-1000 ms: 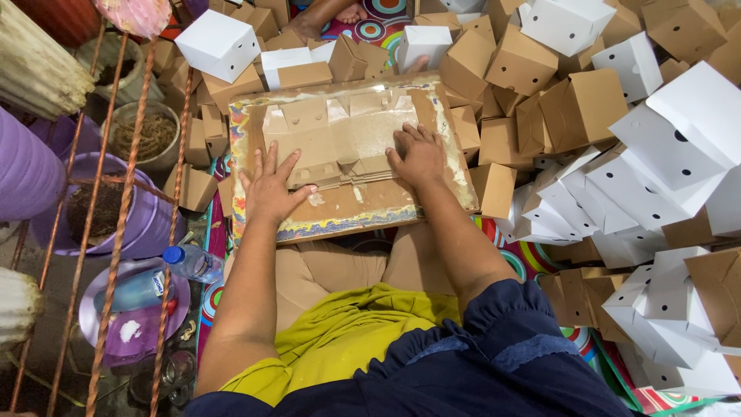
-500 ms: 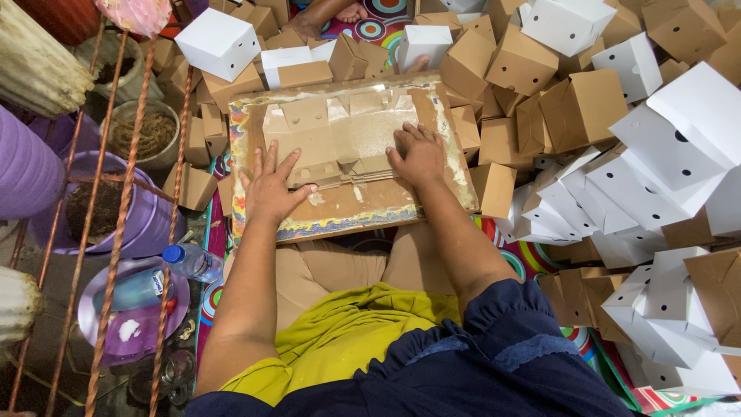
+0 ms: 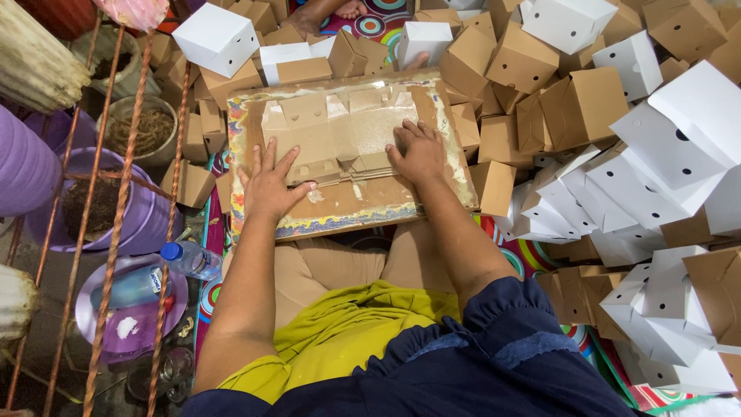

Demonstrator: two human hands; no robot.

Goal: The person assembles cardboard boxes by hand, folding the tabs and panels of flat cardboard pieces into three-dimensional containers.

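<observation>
I see my left hand [image 3: 270, 185] and right hand [image 3: 419, 152], fingers spread flat, gripping nothing, pressing an unfolded brown cardboard box blank [image 3: 340, 135] on a worn rectangular board surface [image 3: 370, 205]; beyond, folded white and brown cardboard boxes [image 3: 579, 100].

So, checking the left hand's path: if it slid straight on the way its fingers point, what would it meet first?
The left hand lies flat on the board, fingers pointing away from the person. Straight ahead it would likely first meet the flat cardboard blank, then the folded boxes beyond the board.
</observation>
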